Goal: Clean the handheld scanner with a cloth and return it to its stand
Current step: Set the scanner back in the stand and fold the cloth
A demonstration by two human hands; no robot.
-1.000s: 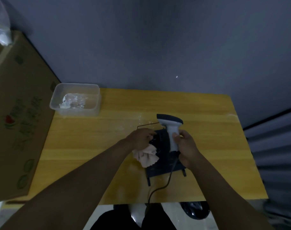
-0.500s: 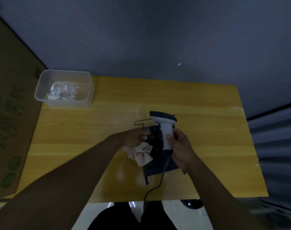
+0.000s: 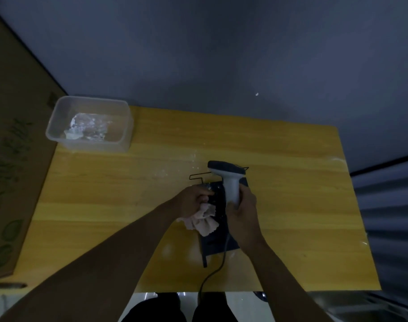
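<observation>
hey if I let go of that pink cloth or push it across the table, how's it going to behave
The cloth would probably flop: it hangs in loose folds below the left hand, so it looks soft, not stiff. It seems light, bunched easily in the fingers. Pushed along the table, it would likely crumple and drag, not slide or roll.

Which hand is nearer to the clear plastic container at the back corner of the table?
The left. The left hand, bunching the cloth, lies on the container's side of the scanner. The right hand, gripping the scanner's handle, is on the far side.
</observation>
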